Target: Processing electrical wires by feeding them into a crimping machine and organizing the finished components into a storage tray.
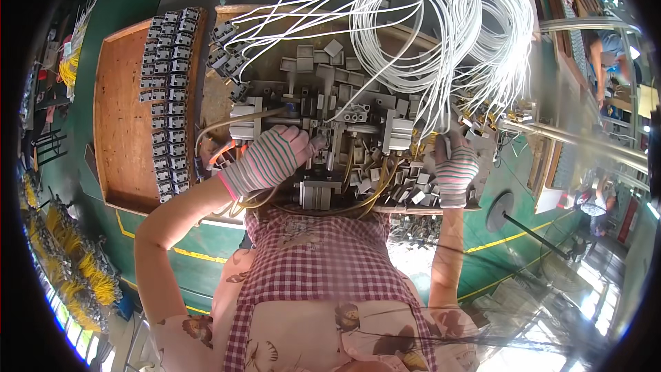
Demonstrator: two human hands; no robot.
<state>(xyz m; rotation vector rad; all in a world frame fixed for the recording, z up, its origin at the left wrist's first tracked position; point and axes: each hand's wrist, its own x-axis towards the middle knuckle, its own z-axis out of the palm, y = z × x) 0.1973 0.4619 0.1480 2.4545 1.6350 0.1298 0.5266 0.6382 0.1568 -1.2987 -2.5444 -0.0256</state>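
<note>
With the left hand [270, 160] closed on the metal fixture [330, 131] and the right hand [456, 169] pinching small parts at three o'clock, the white wires [441, 27] at twelve could snag.

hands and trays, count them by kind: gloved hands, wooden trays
gloved hands: 2, left hand and right hand, both on the metal jig
wooden trays: 1, the wooden tray beside it
total: 3
</note>
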